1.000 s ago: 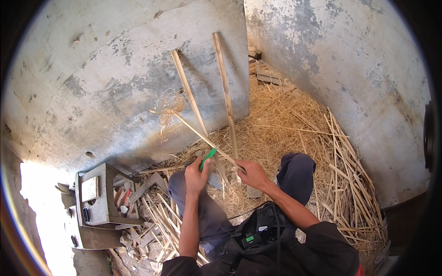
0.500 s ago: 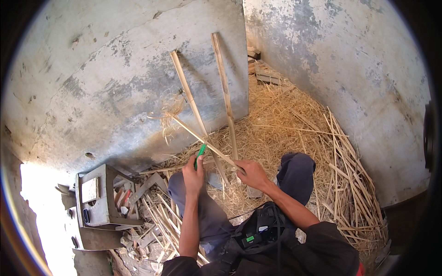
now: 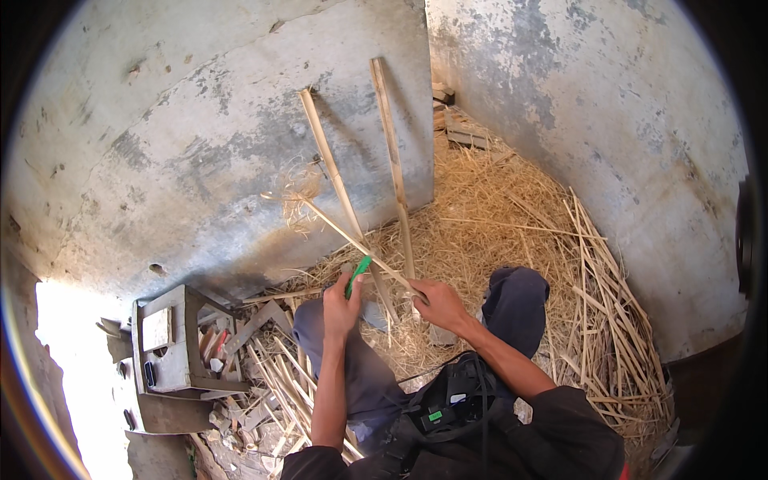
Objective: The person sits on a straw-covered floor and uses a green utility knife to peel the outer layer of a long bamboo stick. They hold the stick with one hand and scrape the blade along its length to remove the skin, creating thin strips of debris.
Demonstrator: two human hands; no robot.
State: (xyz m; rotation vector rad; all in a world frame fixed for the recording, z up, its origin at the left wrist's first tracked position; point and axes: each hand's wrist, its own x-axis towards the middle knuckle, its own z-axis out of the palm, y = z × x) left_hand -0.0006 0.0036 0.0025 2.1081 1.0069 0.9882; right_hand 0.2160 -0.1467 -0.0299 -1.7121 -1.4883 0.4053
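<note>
My left hand (image 3: 342,306) is closed around a green-handled knife (image 3: 359,274), which lies against a thin bamboo strip (image 3: 334,227). Its blade is too small to make out. The strip's near end is gripped in my right hand (image 3: 438,303), and it slants up and away to the left. Curled shavings (image 3: 300,200) hang in a tangle at its far end. Behind the strip, a split bamboo pole (image 3: 326,148) leans on the wall and crosses it near the knife. A second pole (image 3: 390,136) leans to its right.
Shavings (image 3: 488,192) cover the floor ahead. Long strips (image 3: 612,320) are heaped along the right wall (image 3: 592,120), and more strips (image 3: 280,392) lie by my left leg. A grey wooden frame (image 3: 188,344) stands at the left among rubble. A black pouch (image 3: 452,392) sits at my waist.
My left hand and the knife have shifted slightly to the right along the strip, towards my right hand. The strip's far end has swung a little; my right hand is almost still.
</note>
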